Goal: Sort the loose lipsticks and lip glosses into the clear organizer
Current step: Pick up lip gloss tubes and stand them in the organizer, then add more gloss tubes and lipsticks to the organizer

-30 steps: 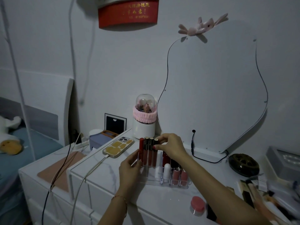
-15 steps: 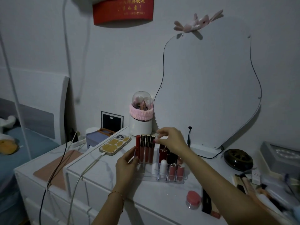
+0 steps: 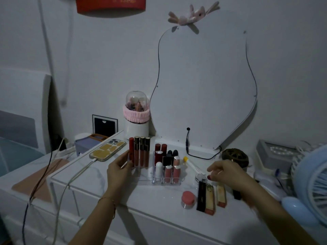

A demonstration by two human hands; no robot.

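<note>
The clear organizer (image 3: 157,181) stood a little left of the frame's centre on the white dresser top (image 3: 145,202). At its left end four tall lip glosses (image 3: 139,152) rose upright in a tight row, one red and three with dark caps. To their right, shorter lipsticks (image 3: 169,163) filled the stepped compartments: red ones at the back, black caps in the middle, and a white tube with two pink ones in front.

The left hand (image 3: 119,171) rested against the organizer's left end, fingers fairly straight and touching the base of the tall row; whether the thumb pressed the plastic could not be made out. The right hand (image 3: 225,172), right of centre, hovered with loosely curled fingers gripping nothing, just above three loose lipsticks (image 3: 210,198) lying side by side in the lower right: one black, two gold with red ends. A small pink-lidded jar (image 3: 188,199) sat just left of them.

Further out, a phone (image 3: 108,150) in a yellow case lay left of the organizer with a cable plugged in. Behind stood a white canister (image 3: 136,127) with a clear dome and pink band, and a curvy mirror (image 3: 203,82) leaned on the wall. A blue fan (image 3: 311,181) filled the right edge.
</note>
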